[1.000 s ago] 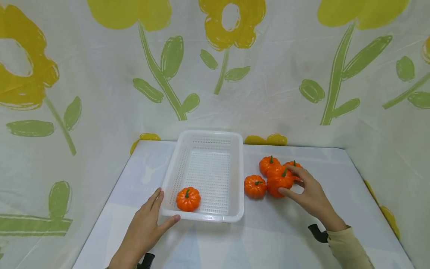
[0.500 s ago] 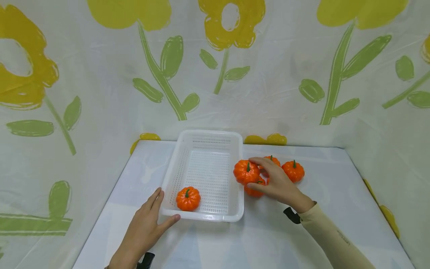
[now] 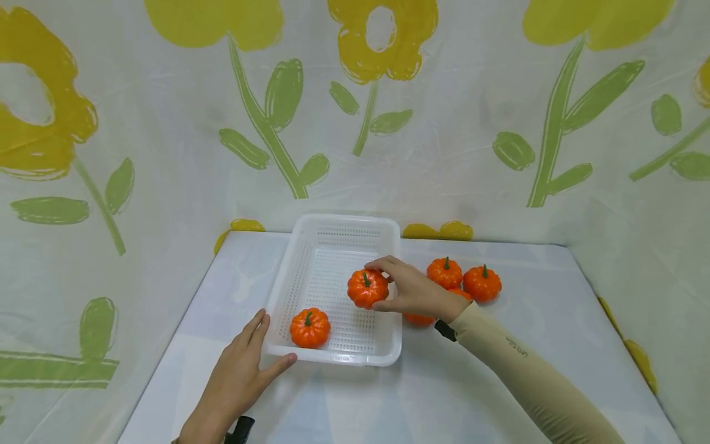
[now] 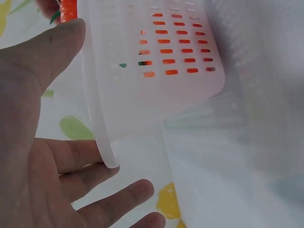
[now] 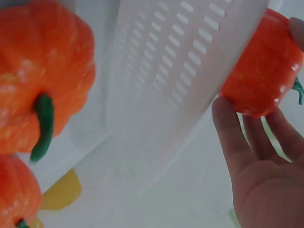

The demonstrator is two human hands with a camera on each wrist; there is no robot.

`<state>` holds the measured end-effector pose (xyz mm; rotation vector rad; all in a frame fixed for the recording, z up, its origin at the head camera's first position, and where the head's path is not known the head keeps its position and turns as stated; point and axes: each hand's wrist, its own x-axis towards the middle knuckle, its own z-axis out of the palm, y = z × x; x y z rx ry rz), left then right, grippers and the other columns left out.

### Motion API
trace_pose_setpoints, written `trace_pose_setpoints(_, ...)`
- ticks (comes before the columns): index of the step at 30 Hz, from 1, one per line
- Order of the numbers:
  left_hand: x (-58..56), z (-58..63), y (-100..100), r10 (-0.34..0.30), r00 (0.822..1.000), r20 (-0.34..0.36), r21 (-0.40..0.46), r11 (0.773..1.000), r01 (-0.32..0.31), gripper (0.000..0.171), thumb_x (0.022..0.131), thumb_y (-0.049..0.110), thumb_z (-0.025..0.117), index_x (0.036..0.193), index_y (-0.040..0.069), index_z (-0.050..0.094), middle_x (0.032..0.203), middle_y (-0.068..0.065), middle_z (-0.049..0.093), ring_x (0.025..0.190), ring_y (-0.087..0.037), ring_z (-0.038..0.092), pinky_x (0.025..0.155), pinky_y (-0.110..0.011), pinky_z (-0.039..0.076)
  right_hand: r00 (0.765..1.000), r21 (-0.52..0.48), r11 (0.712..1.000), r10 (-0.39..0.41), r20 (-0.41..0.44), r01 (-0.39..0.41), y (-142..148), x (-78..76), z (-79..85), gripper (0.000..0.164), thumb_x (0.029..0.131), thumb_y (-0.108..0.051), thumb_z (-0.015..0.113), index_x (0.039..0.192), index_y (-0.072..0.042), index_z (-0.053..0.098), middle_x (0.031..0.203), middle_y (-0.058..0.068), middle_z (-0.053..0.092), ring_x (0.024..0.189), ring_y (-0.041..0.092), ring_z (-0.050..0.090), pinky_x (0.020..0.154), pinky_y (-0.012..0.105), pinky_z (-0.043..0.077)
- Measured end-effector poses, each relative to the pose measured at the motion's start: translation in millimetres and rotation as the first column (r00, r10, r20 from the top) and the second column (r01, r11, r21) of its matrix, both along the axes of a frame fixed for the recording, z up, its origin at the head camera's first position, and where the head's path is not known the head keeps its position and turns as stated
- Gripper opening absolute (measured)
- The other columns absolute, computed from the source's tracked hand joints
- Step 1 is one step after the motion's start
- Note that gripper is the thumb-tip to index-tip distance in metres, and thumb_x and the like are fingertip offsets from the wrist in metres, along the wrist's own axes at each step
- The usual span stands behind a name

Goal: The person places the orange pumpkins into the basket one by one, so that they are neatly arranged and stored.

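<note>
My right hand [image 3: 415,291] grips a small orange pumpkin [image 3: 367,288] with a green stem, fingers and thumb on its sides. It is held over the right part of a white perforated plastic basket [image 3: 392,351]. Another orange pumpkin [image 3: 310,328] sits inside the basket at its near left corner. My left hand [image 3: 235,373] rests at that same corner, fingers extended along the left rim and thumb at the front rim. In the left wrist view, the thumb [image 4: 59,45] lies against the basket's rim. The right wrist view shows the held pumpkin [image 5: 266,66] beyond the basket wall.
Several more pumpkins are grouped on the white table [image 3: 477,382] right of the basket, among them a back one [image 3: 444,272] and a right one [image 3: 482,283]. My right forearm partly covers a nearer one [image 3: 419,320]. A flower-printed sheet [image 3: 444,154] hangs behind.
My right hand has lifted a pumpkin from the group and carried it left, over the basket. The left hand and the basket have stayed in place.
</note>
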<state>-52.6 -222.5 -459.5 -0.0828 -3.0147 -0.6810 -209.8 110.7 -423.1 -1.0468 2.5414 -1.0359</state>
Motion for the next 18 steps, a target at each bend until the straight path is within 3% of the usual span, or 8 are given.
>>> trace_pose_setpoints(8,-1.6,0.0,0,0.002,1.0,0.006,-0.011,1.0,-0.002,0.109,0.084,0.076,0.061,0.152,-0.006,0.038,0.161,-0.021,0.031,0.137,-0.048,0.043,0.106,-0.064,0.041,0.99,0.158,0.978,0.133,0.036,-0.137,-28,2.0,-14.7,0.071,0.083,-0.024,0.086,0.144,-0.011,0.053,0.137,0.004,0.05,0.122,0.017,0.053,0.104,0.031,0.049)
trace_pose_setpoints(18,-0.5,0.8,1,0.005,1.0,0.006,-0.012,1.0,-0.005,0.107,0.085,0.075,0.061,0.152,-0.006,0.038,0.161,-0.021,0.031,0.135,-0.049,0.044,0.104,-0.065,0.042,0.976,0.308,0.926,0.207,0.066,-0.217,-47,13.8,-31.8,0.065,0.082,-0.028,0.088,0.138,-0.015,0.059,0.131,-0.001,0.054,0.116,0.014,0.056,0.105,0.028,0.047)
